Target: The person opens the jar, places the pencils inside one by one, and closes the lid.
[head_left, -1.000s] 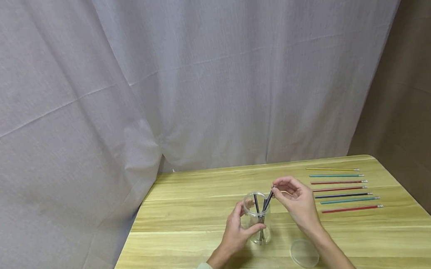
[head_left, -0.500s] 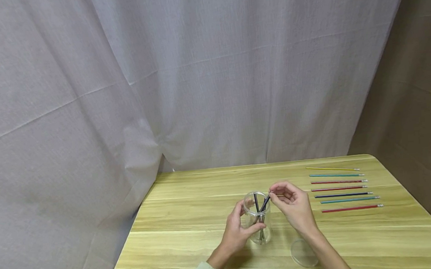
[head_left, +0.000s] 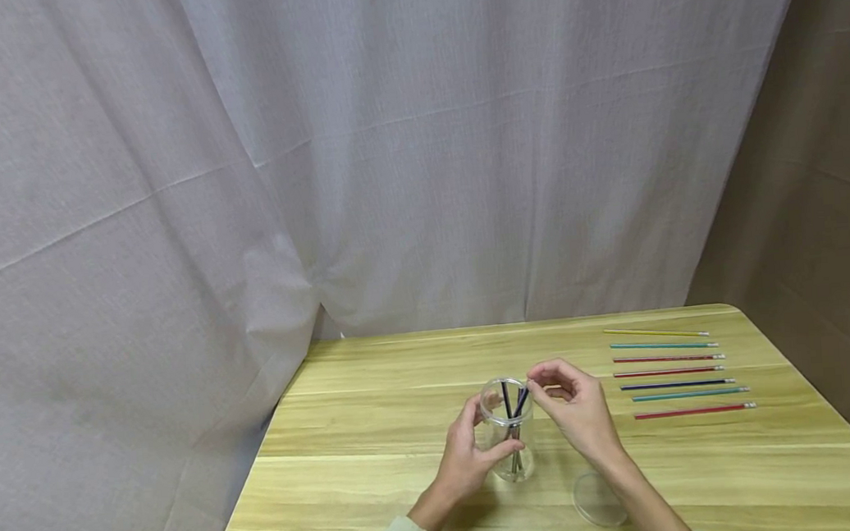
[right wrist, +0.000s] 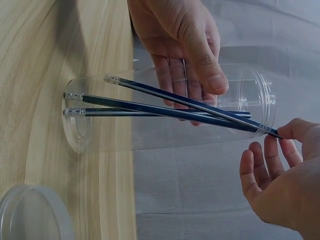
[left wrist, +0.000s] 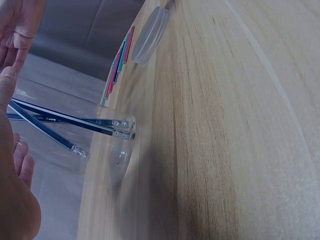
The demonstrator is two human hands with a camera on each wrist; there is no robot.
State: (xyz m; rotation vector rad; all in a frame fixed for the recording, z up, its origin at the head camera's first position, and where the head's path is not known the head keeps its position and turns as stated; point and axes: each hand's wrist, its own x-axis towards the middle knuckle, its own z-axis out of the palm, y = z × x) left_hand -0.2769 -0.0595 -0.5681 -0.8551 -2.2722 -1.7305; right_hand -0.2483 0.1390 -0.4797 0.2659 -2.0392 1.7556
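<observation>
A clear plastic jar (head_left: 512, 473) stands upright on the table, and my left hand (head_left: 463, 464) grips its side with the thumb across the front. Inside it are three dark blue pencils, eraser ends down. My right hand (head_left: 582, 419) is at the jar's mouth, thumb and fingertips pinching the upper end of one pencil (right wrist: 165, 96). That pencil leans against the rim, its eraser end raised off the jar's bottom in the right wrist view. The other two pencils (right wrist: 130, 105) rest with their erasers on the bottom. Several right-hand fingers hold nothing.
A round clear lid (head_left: 599, 500) lies on the table by my right forearm. On the right, several pencils lie in a spaced row, from a yellow pencil (head_left: 655, 332) at the back to a red pencil (head_left: 694, 412) in front. A grey curtain (head_left: 419, 175) hangs behind the table.
My right hand has moved left and slightly down toward the jar, and the pinched pencil has sunk deeper into it. The left hand and the jar have stayed in place.
</observation>
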